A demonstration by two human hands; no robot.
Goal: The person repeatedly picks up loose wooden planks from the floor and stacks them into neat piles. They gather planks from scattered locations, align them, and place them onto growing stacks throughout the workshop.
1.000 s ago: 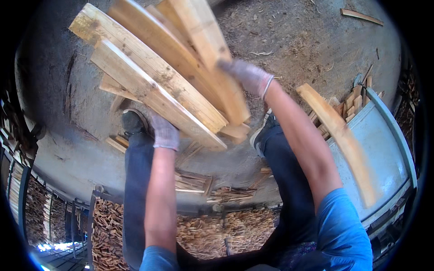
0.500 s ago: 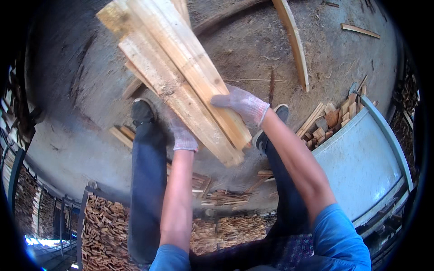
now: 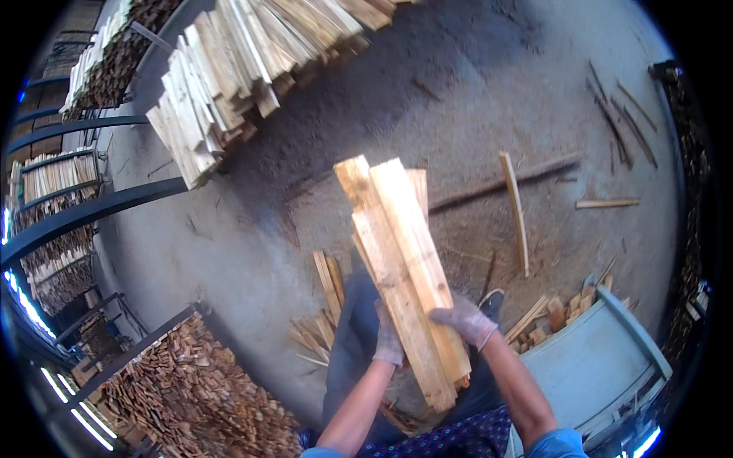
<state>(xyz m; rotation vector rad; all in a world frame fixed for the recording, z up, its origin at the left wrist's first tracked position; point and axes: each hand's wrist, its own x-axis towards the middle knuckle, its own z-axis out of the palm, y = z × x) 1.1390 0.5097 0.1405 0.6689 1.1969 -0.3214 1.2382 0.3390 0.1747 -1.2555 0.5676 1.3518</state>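
Between my gloved hands is a bundle of wooden boards (image 3: pixel 408 275), long, pale and stacked with uneven ends. It tilts a little, its far end leaning left. My left hand (image 3: pixel 388 332) grips the bundle's left side, with most of its fingers hidden beneath the wood. My right hand (image 3: pixel 462 320) clasps the right edge near the close end, thumb laid over the top board. Both hands wear light knit gloves. The bundle is held above the floor, over my legs.
At the far left a large stack of boards (image 3: pixel 252 65) rests by dark metal bars (image 3: pixel 99 217). A pile of wood pieces (image 3: pixel 202 389) fills the lower left. A pale blue-grey chair (image 3: pixel 592 355) stands at right, beside wood offcuts (image 3: pixel 553 313). Loose strips (image 3: pixel 515 214) lie on the floor.
My view has swung left, bringing the large board stack into sight. Both hands keep hold of the boards, which now point more nearly straight ahead.
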